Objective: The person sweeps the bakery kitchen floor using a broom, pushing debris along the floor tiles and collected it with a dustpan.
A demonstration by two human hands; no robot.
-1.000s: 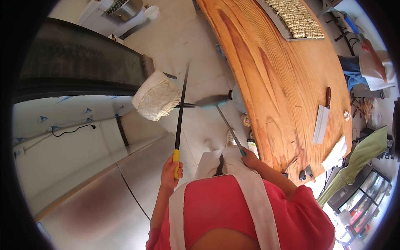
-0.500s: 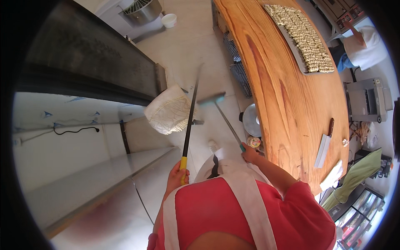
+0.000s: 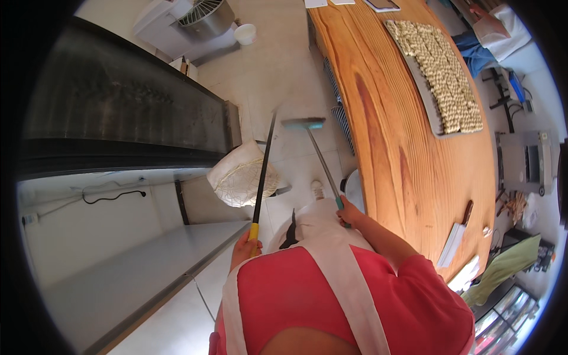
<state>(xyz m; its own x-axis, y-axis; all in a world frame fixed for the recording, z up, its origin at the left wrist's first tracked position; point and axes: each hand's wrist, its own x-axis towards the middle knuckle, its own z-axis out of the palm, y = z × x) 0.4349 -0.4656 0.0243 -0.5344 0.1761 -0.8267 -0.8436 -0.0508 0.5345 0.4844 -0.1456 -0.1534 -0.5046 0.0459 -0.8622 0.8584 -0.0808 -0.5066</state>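
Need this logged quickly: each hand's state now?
Left hand: closed, holding a black pole by its yellow end.
Right hand: closed, holding a teal-headed tool.

No legible text, labels or numbers in view. White sheets (image 3: pixel 316 3) at the wooden table's (image 3: pixel 387 183) far end and grey boxy machine (image 3: pixel 519 161) at right: any print too small to read.

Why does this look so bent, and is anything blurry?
Head view: the long, orange-brown wooden table bows from fisheye distortion; head view: the slim black pole with a yellow handle blurs toward its far tip; head view: darkness rings the picture.
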